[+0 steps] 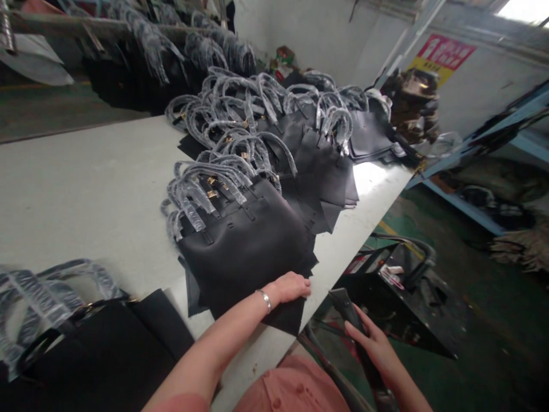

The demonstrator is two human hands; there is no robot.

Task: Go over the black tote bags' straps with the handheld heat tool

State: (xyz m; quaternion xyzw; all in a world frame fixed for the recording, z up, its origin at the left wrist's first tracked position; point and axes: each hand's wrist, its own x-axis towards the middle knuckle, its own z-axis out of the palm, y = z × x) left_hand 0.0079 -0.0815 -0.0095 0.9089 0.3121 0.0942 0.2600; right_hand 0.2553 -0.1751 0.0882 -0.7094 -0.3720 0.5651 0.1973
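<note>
Showing some black bags (pixel 120 349) at far left on the white table (pixel 77 189), then a mid-table bag stack (pixel 253 234) with plastic-wrapped handles (pixel 197 220). Resting the half-curled left hand (pixel 292 286) on that stack's right edge; not being able to tell whether pinching or only pressing. Clasping a long dark piece (pixel 344 307) in the right hand (pixel 378 347), just off the table's edge.

Salmon shirt, silver bracelet

Shirt (pixel 295 389): muted salmon pink, plain cloth, soft creases across the front. Buttons (pixel 277 403): small, round, close to the cloth in colour. Left sleeve (pixel 184 403): same pink, short, forearm (pixel 218 343) bare below it. Bracelet (pixel 266 301): around the left wrist, slim, silver-toned, shiny; finer detail too small to read. Left hand (pixel 290 286) and right hand (pixel 373 346): both bare.
</note>
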